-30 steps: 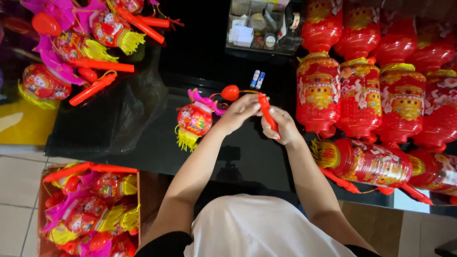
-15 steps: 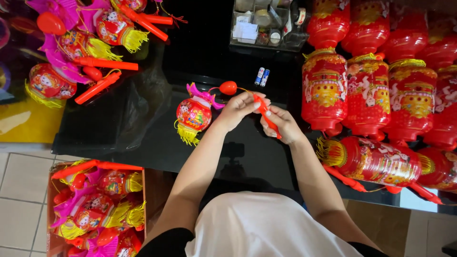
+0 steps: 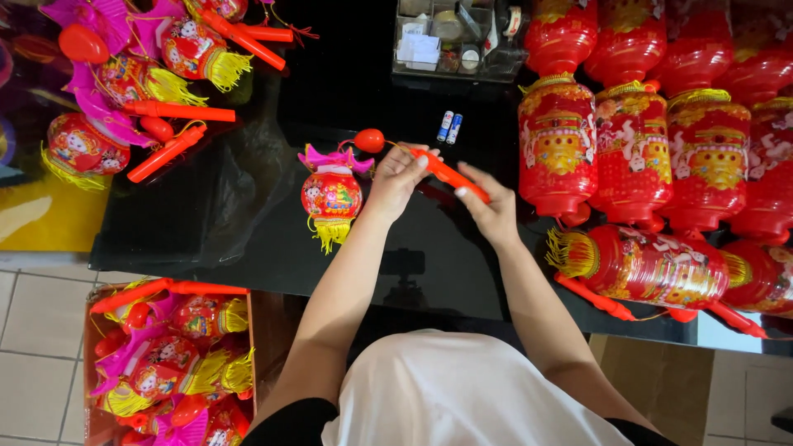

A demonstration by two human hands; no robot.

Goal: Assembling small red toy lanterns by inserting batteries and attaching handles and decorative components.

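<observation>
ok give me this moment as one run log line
left hand: grips orange stick | right hand: grips same stick | small lantern: on black table, by left hand | two batteries: beyond hands

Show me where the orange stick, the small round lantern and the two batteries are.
orange stick (image 3: 453, 177), head view, middle of the shaft between the hands.
small round lantern (image 3: 330, 195), head view, its red body.
two batteries (image 3: 449, 127), head view, between the pair.

Bright, even light — sharp, glossy tabletop reflections.
</observation>
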